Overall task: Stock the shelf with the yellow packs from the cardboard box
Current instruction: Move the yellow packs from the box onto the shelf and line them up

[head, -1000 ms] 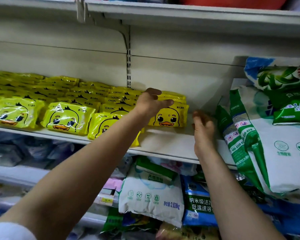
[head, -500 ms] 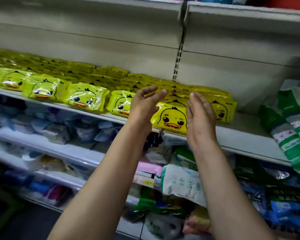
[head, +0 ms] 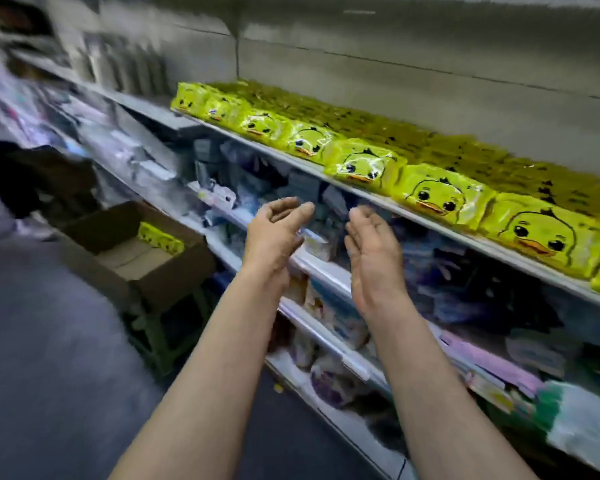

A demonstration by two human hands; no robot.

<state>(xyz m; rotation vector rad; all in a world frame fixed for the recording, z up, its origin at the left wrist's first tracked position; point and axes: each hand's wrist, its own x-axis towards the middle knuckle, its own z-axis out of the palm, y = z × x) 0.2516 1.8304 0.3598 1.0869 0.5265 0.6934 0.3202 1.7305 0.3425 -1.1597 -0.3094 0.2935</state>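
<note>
A long row of yellow duck-face packs (head: 437, 195) lies along the white shelf (head: 440, 226), running from the middle to the right edge of the view. A brown cardboard box (head: 174, 271) stands open at lower left on a green stool, with a few yellow packs (head: 160, 238) inside at its far corner. My left hand (head: 274, 233) and my right hand (head: 371, 251) hang in mid-air in front of the lower shelves, both empty with loosely bent fingers, between the box and the stocked row.
Lower shelves (head: 326, 271) hold mixed white, blue and purple packets. The green stool (head: 167, 337) stands on the dark grey floor (head: 42, 341) of the aisle. A dark shape (head: 18, 174) sits at far left. The view is motion-blurred.
The view has swung left and down, bringing the cardboard box into sight. Both hands have come away from the yellow packs on the shelf and dropped lower, empty.
</note>
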